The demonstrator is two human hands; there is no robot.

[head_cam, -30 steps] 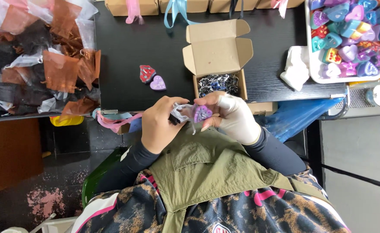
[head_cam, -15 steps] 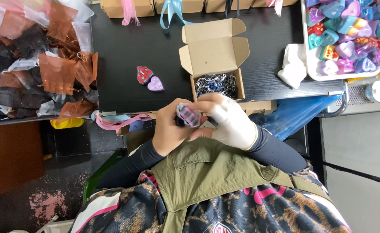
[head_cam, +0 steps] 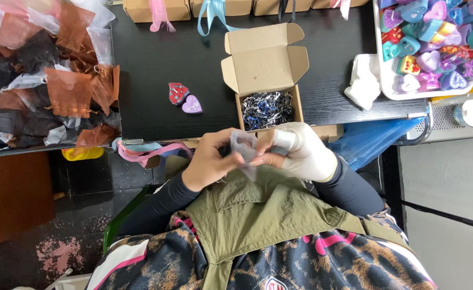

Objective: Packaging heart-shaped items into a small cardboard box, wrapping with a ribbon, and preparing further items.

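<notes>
Sheer Pouch Held in Both Hands at Table Edge

Sheer pale organza pouch (head_cam: 245,150) sits between both hands, just below the black table (head_cam: 156,70) edge and above the lap. The left hand (head_cam: 210,159), bare, pinches the pouch's left side; the right hand (head_cam: 300,152), in a pale glove, pinches its right side, fingers pressed together on the fabric. Whether anything lies inside the pouch cannot be told. At 12 o'clock from the hands stands an open cardboard box (head_cam: 266,75) with shredded paper fill. At 10 o'clock lie two heart-shaped pieces (head_cam: 185,98). Judgement: keep the pouch mouth taut between both pinches, grip on the hem only, and work close above the lap so that nothing drops.
</notes>
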